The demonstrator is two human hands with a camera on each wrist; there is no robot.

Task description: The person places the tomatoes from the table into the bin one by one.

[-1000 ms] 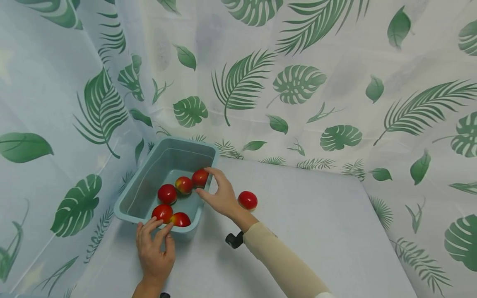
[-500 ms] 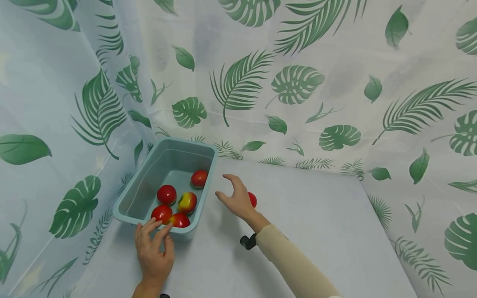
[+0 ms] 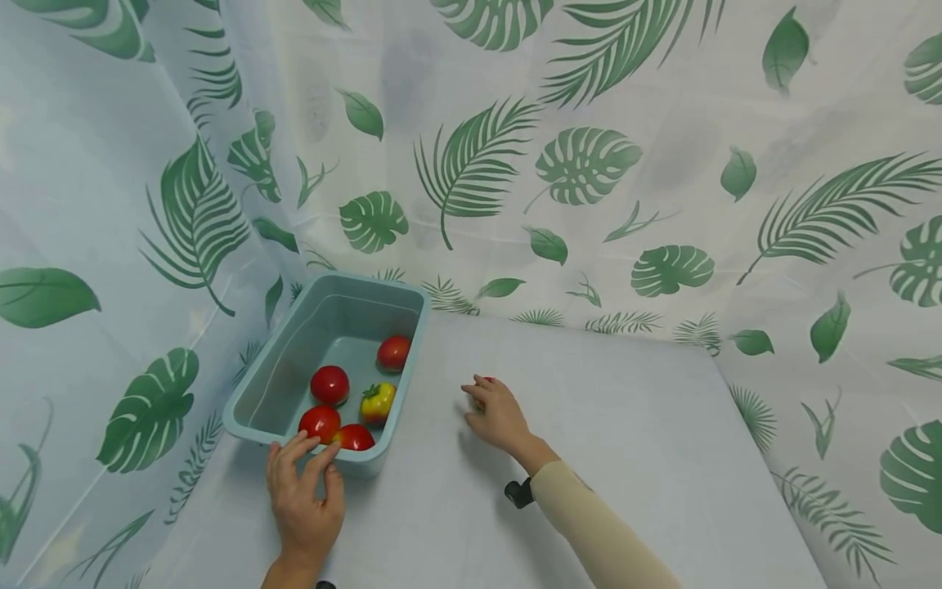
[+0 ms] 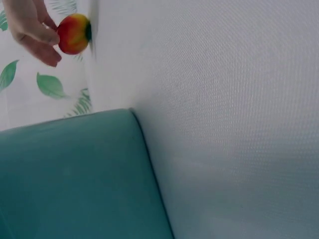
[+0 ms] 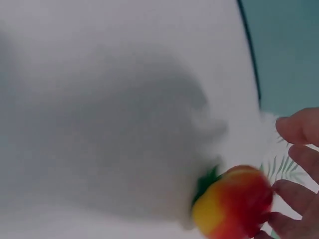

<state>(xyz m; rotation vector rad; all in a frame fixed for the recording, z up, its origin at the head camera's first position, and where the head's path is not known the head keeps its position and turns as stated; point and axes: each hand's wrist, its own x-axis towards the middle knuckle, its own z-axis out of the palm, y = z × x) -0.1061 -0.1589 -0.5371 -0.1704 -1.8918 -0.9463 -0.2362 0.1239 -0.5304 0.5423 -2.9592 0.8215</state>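
Observation:
My left hand point(image 3: 305, 503) rests its fingertips over the near rim of a pale blue-green plastic bin point(image 3: 424, 307). Inside the bin lie several glossy red tomato-like fruits point(image 3: 329, 384), plus one turned yellow side up with a green leafy top point(image 3: 378, 403). Out on the table, my right hand point(image 3: 500, 421) reaches over a red-and-yellow tomato-like fruit point(image 5: 234, 204), mostly hidden from the head view. Two fingertips touch or nearly touch its red side in the right wrist view, the other fingers spread apart. Its leafy end faces the table in the left wrist view.
A white cloth-covered table point(image 3: 625, 458) carries the bin at its left. Leaf-printed curtains point(image 3: 589, 204) enclose the back and both sides. A black wrist camera point(image 3: 519, 493) hangs under the right forearm.
The right hand has left the bin and moved right to the fruit on the table. A fruit inside the bin rolled toward the near side, turning its yellow side up. The left hand stays put.

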